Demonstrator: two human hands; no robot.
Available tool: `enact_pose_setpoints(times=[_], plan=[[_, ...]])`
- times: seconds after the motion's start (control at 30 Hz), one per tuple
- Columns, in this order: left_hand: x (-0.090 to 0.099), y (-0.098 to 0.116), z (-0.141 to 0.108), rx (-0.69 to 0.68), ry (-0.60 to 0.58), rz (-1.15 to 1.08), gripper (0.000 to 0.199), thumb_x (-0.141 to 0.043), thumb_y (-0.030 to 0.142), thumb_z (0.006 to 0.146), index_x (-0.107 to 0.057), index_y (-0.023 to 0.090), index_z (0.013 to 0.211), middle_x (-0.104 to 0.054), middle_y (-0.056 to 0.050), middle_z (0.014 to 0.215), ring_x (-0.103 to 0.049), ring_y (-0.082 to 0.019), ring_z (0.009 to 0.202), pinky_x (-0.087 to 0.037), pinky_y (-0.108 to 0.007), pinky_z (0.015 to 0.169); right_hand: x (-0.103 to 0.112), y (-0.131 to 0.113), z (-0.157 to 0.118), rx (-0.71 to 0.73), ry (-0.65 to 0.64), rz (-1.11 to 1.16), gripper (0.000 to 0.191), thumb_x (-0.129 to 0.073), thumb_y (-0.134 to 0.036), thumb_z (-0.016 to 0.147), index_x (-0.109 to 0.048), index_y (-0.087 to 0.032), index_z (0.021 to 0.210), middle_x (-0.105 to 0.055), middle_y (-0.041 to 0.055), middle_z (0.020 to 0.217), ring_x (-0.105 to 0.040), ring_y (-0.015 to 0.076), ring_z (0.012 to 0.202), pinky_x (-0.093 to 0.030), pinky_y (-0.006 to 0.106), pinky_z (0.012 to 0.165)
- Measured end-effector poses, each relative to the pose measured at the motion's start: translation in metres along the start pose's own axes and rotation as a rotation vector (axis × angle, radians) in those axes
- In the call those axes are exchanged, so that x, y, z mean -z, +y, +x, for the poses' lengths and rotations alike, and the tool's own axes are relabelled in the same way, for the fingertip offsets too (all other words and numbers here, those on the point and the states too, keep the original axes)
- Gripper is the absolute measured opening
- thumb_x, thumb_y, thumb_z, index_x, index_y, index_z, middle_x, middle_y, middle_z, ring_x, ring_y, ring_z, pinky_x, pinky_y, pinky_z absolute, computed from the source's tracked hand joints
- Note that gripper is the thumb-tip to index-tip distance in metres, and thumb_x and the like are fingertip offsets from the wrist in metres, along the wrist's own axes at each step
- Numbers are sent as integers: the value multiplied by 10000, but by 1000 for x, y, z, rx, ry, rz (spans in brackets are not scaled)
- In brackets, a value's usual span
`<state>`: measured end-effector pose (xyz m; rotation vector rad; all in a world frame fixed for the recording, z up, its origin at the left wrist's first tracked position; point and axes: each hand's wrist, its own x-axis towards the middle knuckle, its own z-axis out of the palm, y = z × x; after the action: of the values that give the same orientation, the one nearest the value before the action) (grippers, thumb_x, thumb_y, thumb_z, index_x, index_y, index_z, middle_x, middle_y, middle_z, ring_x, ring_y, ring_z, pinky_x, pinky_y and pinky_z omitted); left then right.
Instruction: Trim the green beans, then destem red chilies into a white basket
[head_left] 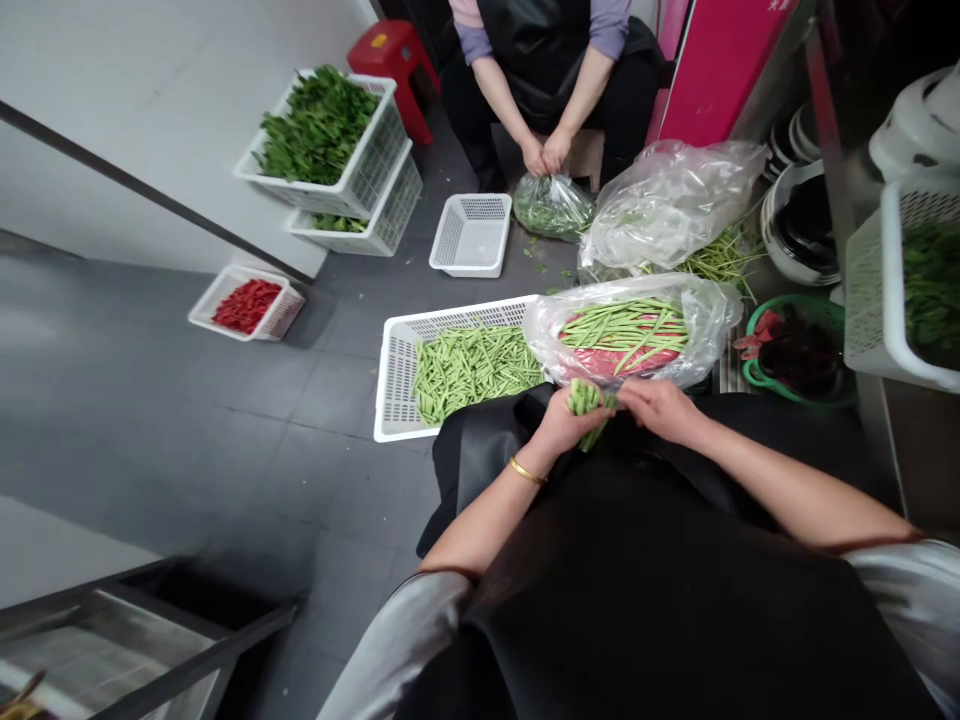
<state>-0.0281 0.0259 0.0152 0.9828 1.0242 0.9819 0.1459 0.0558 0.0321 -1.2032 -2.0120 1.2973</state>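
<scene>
A bunch of green beans (587, 402) is clamped in the left hand (564, 425) at 12 o'clock, just above the black apron (622, 570); the left fingers are closed around the bunch; a gold bangle (527, 470) is worn on that wrist. The right hand (660, 410) is brought in from 1 o'clock; its fingers (628, 394) are pressed together on the bunch's upper end.

A clear plastic bag (709, 325) holding loose beans lies just ahead, at 12 to 1 o'clock, over a red container (592, 362); a white plastic crate (397, 385) of cut beans (472, 372) is set touching it at 11 o'clock. A co-worker's hands (544, 152) are seen far off at 12 o'clock, gripping a knotted bag of greens (551, 208); leafy greens (319, 125) are crated at 11 o'clock.
</scene>
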Motion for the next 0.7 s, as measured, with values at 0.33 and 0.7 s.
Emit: enact_pose_setpoints(times=[0.33,0.7], plan=[[137,38,57,65,512,167,343,-822,177,592,-589,145,842,-626,17,695,-570,-117,619,-449,-244,619,21,49,15,-169,-206,-550,307,-491,-422,944,-680,-185,897,-702,83,883,-648,200,790,-445,276,690],[201,61,52,56,654,156,270,-748,178,764,-605,164,993,-634,11,742,-588,-105,664,-442,-245,641,30,70,81,56,-195,-955,276,-457,-235,954,-699,-150,1056,-695,159,1017,-666,249,843,-478,337,717]])
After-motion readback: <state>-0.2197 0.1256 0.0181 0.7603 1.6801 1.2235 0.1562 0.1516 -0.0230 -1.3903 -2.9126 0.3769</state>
